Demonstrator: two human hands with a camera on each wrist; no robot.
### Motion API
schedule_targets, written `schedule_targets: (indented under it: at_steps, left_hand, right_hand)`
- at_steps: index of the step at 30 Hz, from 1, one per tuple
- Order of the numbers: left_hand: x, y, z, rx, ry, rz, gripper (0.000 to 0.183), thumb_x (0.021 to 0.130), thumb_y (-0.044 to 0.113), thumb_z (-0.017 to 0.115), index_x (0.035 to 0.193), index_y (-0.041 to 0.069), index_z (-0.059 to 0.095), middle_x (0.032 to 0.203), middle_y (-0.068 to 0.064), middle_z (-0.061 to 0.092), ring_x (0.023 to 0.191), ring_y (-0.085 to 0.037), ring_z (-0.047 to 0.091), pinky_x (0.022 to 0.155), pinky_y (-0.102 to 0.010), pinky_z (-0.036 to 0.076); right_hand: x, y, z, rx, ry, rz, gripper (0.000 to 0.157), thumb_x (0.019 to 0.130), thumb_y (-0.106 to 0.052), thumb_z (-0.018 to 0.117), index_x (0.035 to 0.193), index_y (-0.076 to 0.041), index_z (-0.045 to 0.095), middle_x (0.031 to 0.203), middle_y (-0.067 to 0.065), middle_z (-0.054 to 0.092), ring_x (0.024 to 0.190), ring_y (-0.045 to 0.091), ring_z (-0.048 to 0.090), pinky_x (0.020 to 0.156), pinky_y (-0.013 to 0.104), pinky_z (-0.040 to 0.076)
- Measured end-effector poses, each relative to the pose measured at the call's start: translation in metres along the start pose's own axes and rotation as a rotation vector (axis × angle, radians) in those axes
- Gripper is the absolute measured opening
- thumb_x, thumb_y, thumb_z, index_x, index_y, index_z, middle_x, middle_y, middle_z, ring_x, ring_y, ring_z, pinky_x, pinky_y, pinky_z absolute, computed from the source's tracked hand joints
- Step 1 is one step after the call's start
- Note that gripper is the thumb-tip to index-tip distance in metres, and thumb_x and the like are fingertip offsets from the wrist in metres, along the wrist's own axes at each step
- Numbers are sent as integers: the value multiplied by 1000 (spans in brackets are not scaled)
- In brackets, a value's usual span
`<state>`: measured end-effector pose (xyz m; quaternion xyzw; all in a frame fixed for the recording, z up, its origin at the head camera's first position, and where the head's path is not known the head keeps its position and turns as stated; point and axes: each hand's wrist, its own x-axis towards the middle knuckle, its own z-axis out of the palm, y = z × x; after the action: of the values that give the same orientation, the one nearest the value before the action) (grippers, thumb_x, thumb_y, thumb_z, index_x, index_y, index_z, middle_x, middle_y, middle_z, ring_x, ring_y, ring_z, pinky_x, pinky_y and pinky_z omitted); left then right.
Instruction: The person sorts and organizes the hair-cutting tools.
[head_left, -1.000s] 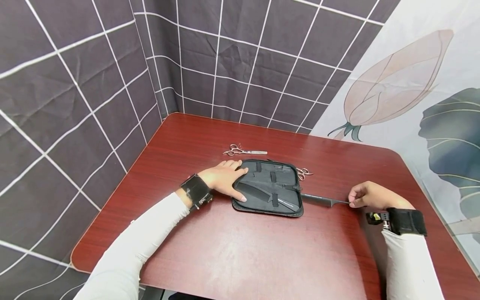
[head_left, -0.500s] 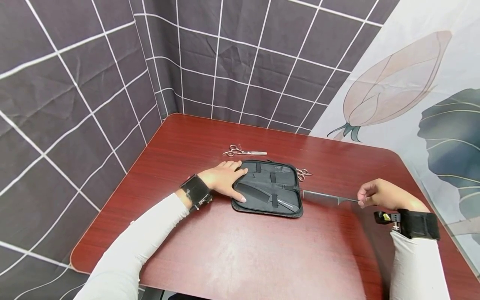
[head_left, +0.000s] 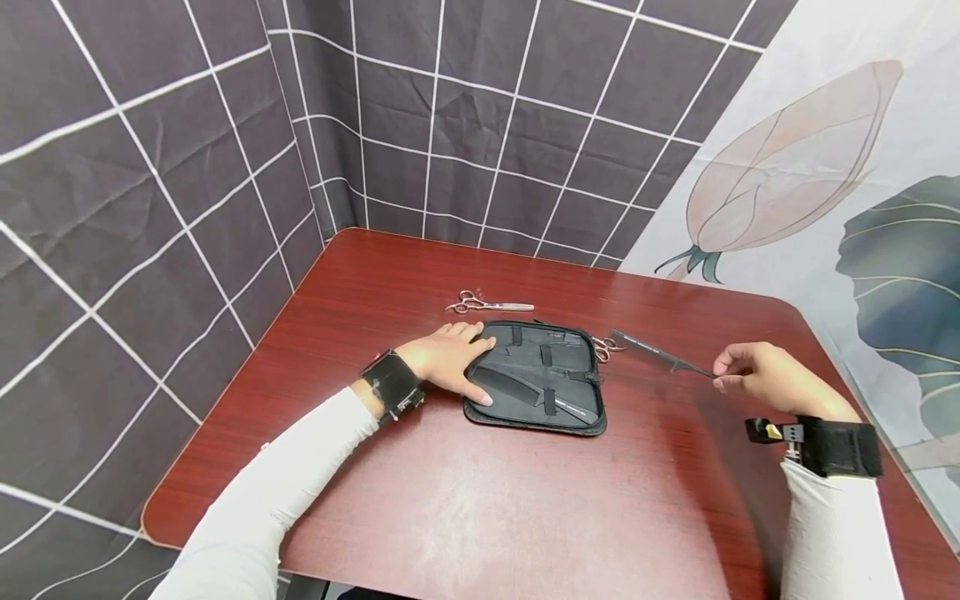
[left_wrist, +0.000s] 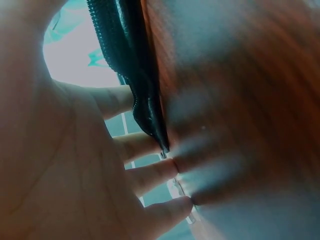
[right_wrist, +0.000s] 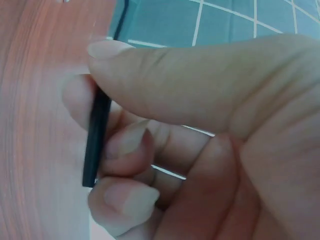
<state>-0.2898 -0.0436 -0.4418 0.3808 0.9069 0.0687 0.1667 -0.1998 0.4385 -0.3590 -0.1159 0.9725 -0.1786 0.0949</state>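
Observation:
My left hand (head_left: 447,358) rests with spread fingers on the left edge of a black zip case (head_left: 525,417) that lies unfolded on the table. Inside the case, a wide black comb (head_left: 510,385) sits at a slant under an elastic strap. My right hand (head_left: 768,379) pinches the thin handle end of a black comb (head_left: 651,348) between thumb and fingers, right of the case. That comb points up and left, its far end near the scissors handles (head_left: 604,348) that stick out behind the case. In the right wrist view the handle (right_wrist: 97,137) shows between the fingertips.
Silver scissors (head_left: 491,305) lie behind the case, with the blade to the right. The red-brown table (head_left: 525,517) meets a grey gridded curtain (head_left: 480,117) at the back and left. A white cloth with a flower print (head_left: 780,167) hangs at the right.
My right hand has drawn the comb rightward, clear of the case, and swung its far end away from me. My left hand and the case have stayed in place.

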Motion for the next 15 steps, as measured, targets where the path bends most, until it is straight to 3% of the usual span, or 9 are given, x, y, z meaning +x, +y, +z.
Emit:
schedule_targets:
  at_steps: [7,15]
  left_hand:
    - [0,1,1,7,10,-1,112,81,76,70,166,17,26,173,-20,15,161,-34,17,131,-50,14]
    - [0,0,0,5,5,2,113,81,76,70,167,17,25,173,-20,14,161,-34,15,131,-50,13]
  right_hand:
    - [4,-6,2,-11,-2,-9,11,91,-3,75,101,1,74,90,5,78,76,10,70,66,24,54]
    - [8,-12,6,-10,-11,-35,10,88,-4,78,97,-5,75,89,1,77,75,6,68,66,24,53]
